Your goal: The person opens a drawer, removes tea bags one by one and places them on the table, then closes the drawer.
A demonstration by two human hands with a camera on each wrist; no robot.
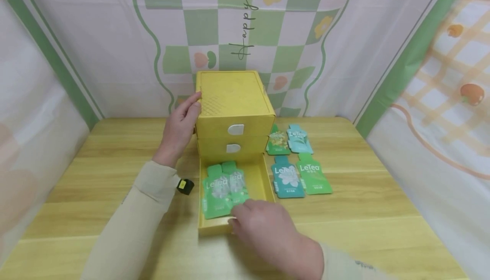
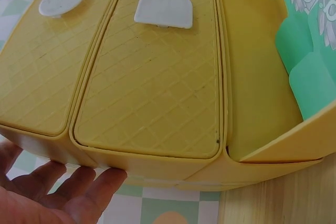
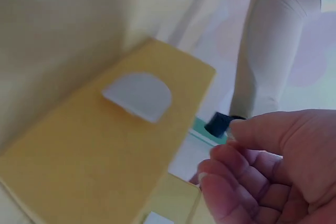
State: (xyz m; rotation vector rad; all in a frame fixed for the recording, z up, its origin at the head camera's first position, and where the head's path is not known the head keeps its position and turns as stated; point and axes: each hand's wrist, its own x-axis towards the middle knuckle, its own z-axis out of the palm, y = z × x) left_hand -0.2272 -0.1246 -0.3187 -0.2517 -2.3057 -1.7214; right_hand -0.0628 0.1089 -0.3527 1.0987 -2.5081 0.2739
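A yellow drawer box (image 1: 236, 92) stands on the table, its bottom drawer (image 1: 257, 182) pulled out. Two green LeTea pouches (image 1: 219, 192) lie overlapping in that drawer. My left hand (image 1: 178, 129) rests against the left side of the box; its fingertips touch the side wall in the left wrist view. Close to the bottom drawer's front edge is my right hand (image 1: 268, 233), which hides part of it in the head view. The right wrist view shows this hand's fingers (image 3: 226, 192) loosely curled, holding nothing, beside the drawer front with its white handle (image 3: 140, 95).
Right of the box lie several more pouches, among them a teal one (image 1: 288, 178), a bright green one (image 1: 314, 174) and a light blue one (image 1: 300, 139). The two upper drawers are closed. A patterned cloth (image 1: 237, 20) hangs behind the wooden table (image 1: 363, 220).
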